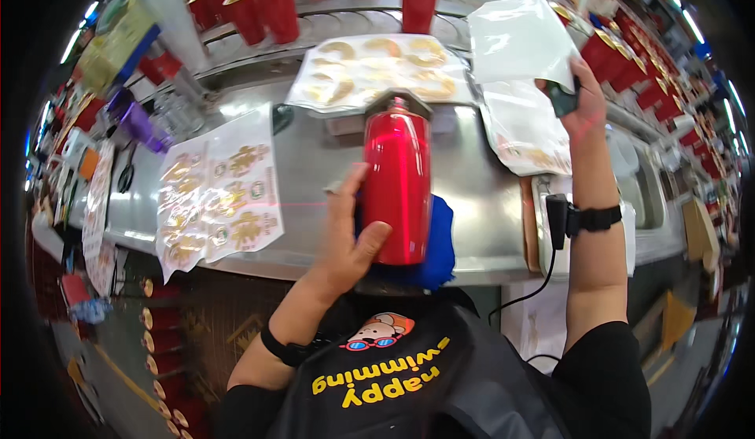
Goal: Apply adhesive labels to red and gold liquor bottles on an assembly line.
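A glossy red vase-shaped vessel (397, 179) lies in front of me, its narrow neck pointing away. My left hand (346, 230) holds its left side, the thumb pressed on the near end. A blue cloth (442, 242) shows under and beside the vessel. My right hand (583, 105), stretched to the far right, is closed on a small dark green piece (561, 99) whose kind I cannot make out. By its fingertips is the corner of a white backing sheet (519, 42), which overlaps another sheet with gold prints (527, 128). A thin red light line crosses vessel and table.
A sheet of gold decals (220, 191) lies left on the metal table (307, 156); another decal sheet (377, 69) lies behind the vessel. Red vessels with gold rims (277, 12) stand along the back and right. Black scissors (127, 175) and a purple container (138, 120) are far left; a sink (649, 179) is right.
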